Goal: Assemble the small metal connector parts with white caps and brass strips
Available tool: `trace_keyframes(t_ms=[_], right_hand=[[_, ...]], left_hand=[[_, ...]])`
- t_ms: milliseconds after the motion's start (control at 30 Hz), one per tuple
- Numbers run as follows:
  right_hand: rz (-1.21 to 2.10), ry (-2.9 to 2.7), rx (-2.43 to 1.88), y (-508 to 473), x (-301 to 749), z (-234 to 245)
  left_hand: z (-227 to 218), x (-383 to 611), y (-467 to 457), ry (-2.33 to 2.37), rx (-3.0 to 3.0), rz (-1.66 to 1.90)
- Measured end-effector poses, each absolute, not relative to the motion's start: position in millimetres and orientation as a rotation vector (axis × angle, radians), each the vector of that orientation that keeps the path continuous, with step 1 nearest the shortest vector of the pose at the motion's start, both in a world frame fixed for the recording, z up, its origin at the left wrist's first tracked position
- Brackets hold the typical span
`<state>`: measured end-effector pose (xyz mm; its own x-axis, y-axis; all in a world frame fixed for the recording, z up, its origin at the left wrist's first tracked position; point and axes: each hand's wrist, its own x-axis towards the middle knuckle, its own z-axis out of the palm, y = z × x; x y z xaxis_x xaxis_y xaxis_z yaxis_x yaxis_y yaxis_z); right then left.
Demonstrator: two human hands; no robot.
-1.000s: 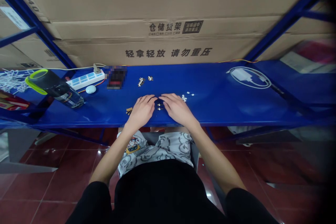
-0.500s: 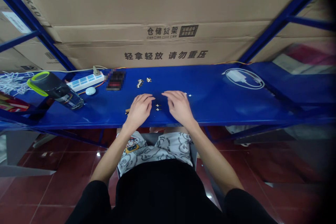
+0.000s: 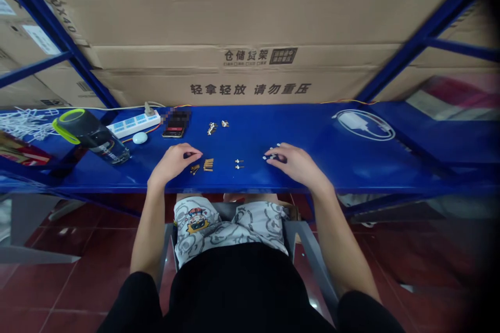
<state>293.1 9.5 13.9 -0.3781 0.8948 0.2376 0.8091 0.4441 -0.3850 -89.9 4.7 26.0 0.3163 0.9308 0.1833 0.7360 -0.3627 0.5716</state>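
On the blue shelf [image 3: 320, 132] the left hand [image 3: 172, 162] curls loosely beside brass pieces [image 3: 205, 165], the right hand [image 3: 297, 164] rests bent fingers on white bits [image 3: 266, 157] (whether either grips anything, I cannot tell), two pins [image 3: 239, 164] lie clear between them, bottle [image 3: 91, 136] and phone [image 3: 175, 125] behind.

Pegs [image 3: 203, 165] lie just right of the fingers of your left hand [image 3: 172, 163]; two pins [image 3: 239, 164] lie between both hands' fingers. Small bits [image 3: 266, 157] touch the fingertips of your right hand [image 3: 295, 163]. A phone [image 3: 175, 124] lies behind the left fingers.
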Motion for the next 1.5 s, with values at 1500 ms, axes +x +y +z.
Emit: trace_keyframes(t_ms=[1500], right_hand=[[0.631, -1.726, -0.949, -14, 226, 16]], left_hand=[[29, 12, -28, 1.621, 1.918, 1.126]])
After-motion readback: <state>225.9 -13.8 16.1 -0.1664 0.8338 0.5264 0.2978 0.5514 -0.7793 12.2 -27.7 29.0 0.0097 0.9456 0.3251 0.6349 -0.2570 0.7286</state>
